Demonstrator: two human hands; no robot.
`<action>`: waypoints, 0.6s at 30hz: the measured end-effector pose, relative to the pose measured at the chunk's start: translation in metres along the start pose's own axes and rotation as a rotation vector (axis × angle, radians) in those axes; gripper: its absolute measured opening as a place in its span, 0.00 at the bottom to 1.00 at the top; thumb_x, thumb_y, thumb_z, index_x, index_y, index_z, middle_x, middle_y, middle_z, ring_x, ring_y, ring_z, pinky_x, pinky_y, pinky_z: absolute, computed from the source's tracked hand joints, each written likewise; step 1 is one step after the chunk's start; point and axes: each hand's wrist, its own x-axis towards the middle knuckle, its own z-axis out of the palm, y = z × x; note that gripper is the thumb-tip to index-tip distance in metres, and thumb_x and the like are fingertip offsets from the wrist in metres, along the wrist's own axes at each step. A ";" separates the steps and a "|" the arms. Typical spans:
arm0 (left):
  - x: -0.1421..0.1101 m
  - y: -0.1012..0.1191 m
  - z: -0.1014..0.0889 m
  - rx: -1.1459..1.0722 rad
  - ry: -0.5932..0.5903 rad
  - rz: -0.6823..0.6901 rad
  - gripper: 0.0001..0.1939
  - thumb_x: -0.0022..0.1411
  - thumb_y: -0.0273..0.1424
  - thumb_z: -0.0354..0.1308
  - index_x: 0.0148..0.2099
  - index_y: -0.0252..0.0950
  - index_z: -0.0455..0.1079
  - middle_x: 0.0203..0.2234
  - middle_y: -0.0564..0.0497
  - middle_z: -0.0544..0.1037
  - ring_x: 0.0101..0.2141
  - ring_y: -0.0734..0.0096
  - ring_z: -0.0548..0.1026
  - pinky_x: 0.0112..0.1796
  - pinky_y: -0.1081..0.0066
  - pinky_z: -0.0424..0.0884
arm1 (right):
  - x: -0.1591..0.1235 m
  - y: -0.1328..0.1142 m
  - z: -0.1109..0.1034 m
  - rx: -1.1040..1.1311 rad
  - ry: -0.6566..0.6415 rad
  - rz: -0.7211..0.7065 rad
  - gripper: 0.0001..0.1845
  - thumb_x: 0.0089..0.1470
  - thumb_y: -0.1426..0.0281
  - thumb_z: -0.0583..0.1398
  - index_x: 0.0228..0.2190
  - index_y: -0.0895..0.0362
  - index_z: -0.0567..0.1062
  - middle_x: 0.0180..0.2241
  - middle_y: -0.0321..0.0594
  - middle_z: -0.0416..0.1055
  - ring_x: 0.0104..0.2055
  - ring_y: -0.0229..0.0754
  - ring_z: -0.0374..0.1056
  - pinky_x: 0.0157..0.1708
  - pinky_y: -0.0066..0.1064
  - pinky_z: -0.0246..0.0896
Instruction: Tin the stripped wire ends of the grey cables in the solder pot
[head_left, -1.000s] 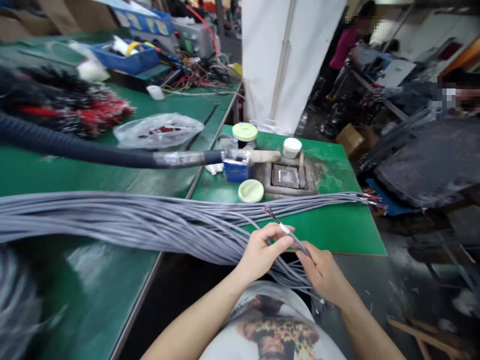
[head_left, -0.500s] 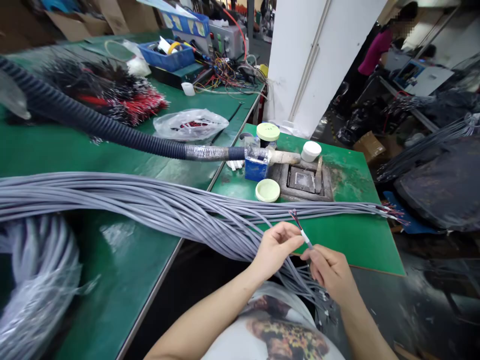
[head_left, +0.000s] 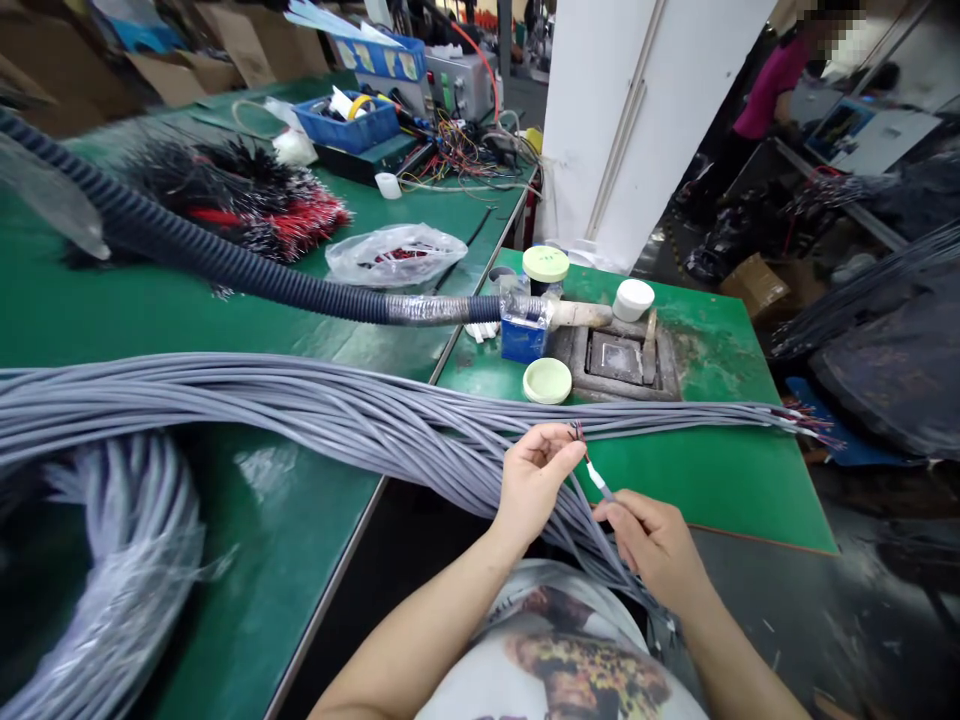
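Observation:
My right hand (head_left: 651,538) grips one grey cable (head_left: 606,492) just below its white sleeve (head_left: 595,475). From the sleeve, thin dark and red wires (head_left: 583,446) stick up and to the left. My left hand (head_left: 541,470) pinches these wires near their tips between thumb and forefinger. Behind both hands a thick bundle of grey cables (head_left: 360,400) crosses the green tables, with its stripped, coloured wire ends (head_left: 810,422) at the right. Other cable ends hang down beneath my right hand, partly hidden.
A solder pot (head_left: 619,358) sits on the small green table, with a scraper-like stick on it. A black ribbed hose (head_left: 300,290) ends there at a blue box (head_left: 523,338). Around it are a pale green lid (head_left: 547,381) and a white jar (head_left: 634,299). A person (head_left: 772,90) stands far right.
My left hand has moved up from beside the white sleeve to the wire tips and closed on them. My right hand still holds the cable. The view has shifted slightly.

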 end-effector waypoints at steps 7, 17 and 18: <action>-0.005 0.006 -0.003 0.243 -0.115 0.107 0.06 0.53 0.31 0.64 0.29 0.34 0.71 0.21 0.54 0.72 0.24 0.76 0.68 0.29 0.74 0.66 | 0.018 -0.003 0.013 0.592 -0.217 0.176 0.17 0.59 0.55 0.54 0.35 0.58 0.70 0.10 0.24 0.57 0.10 0.30 0.49 0.15 0.25 0.52; -0.010 0.000 -0.018 0.255 -0.038 0.303 0.03 0.53 0.29 0.64 0.29 0.35 0.73 0.23 0.53 0.71 0.27 0.75 0.68 0.30 0.73 0.65 | 0.052 -0.016 0.019 0.430 0.014 0.011 0.15 0.56 0.61 0.60 0.23 0.58 0.69 0.15 0.30 0.64 0.16 0.31 0.59 0.19 0.25 0.55; -0.010 0.000 -0.018 0.208 -0.023 0.254 0.04 0.53 0.29 0.64 0.28 0.35 0.73 0.23 0.53 0.71 0.26 0.75 0.68 0.30 0.74 0.65 | 0.052 -0.017 0.018 0.356 0.049 -0.007 0.16 0.56 0.62 0.60 0.22 0.58 0.69 0.15 0.31 0.65 0.16 0.31 0.59 0.19 0.25 0.54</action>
